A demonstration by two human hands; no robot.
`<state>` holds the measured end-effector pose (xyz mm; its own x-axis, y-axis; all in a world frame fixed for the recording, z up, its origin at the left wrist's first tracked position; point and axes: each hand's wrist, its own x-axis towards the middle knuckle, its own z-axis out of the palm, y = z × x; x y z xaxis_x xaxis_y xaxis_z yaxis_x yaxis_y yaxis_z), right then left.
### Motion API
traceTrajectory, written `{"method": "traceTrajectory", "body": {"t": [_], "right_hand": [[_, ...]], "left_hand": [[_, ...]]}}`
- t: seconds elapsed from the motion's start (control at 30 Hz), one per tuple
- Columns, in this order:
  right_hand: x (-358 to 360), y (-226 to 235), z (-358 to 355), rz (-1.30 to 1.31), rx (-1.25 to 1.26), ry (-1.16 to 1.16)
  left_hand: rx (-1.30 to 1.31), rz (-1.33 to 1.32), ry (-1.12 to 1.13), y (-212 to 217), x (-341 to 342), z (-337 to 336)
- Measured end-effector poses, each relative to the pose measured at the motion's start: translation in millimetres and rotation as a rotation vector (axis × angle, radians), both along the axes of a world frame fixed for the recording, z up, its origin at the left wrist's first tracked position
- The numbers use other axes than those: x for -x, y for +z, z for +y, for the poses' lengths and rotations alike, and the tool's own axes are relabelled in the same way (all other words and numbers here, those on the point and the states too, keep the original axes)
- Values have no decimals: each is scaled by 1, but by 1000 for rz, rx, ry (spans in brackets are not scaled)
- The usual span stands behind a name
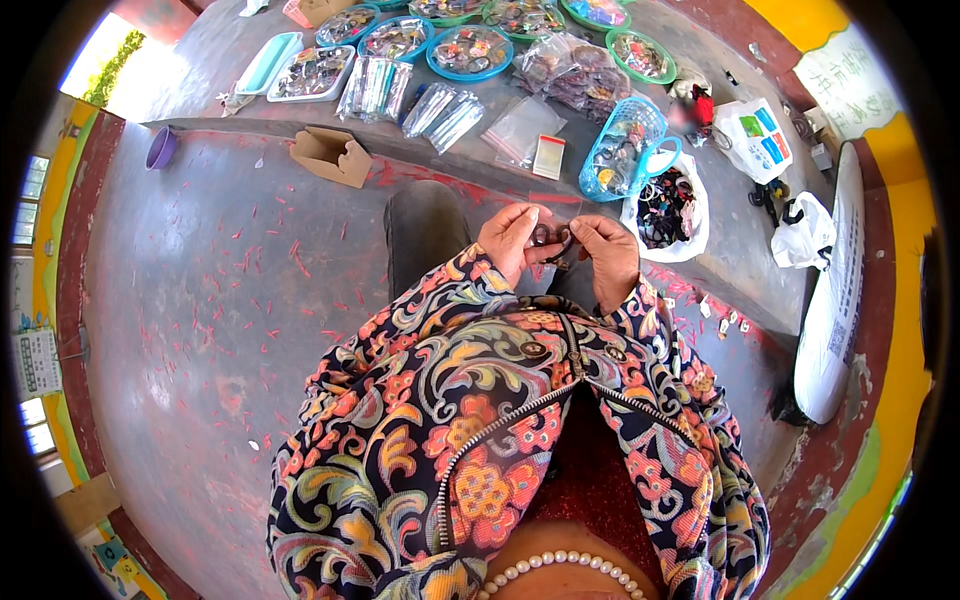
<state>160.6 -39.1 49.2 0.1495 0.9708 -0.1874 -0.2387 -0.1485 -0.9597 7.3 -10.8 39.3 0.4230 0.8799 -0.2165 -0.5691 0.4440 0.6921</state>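
Hands meet at the centre of the frame: the left hand (512, 240) and right hand (608, 252) both pinch a small dark ring-like piece (550, 238), held close for fine fingerwork. Just above right, a blue basket (622, 140) and a white bag (690, 215) of similar pieces sit within reach.

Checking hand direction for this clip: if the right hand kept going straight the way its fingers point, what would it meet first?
The right hand points inward at the small dark ring-shaped pieces pinched between both hands, then the left hand. Depth is hard to judge.
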Motion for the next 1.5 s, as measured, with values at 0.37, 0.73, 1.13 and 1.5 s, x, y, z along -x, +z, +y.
{"method": "traceTrajectory", "body": {"t": [0.37, 0.73, 1.13, 1.5], "right_hand": [[3, -1, 0, 26, -41, -54], [2, 1, 1, -2, 33, -42], [3, 2, 2, 36, 59, -7], [4, -19, 5, 62, 49, 22]], "left_hand": [[4, 15, -57, -3, 0, 2], [68, 121, -67, -4, 0, 4], [194, 100, -125, -11, 8, 9], [144, 91, -69, -13, 11, 10]]}}
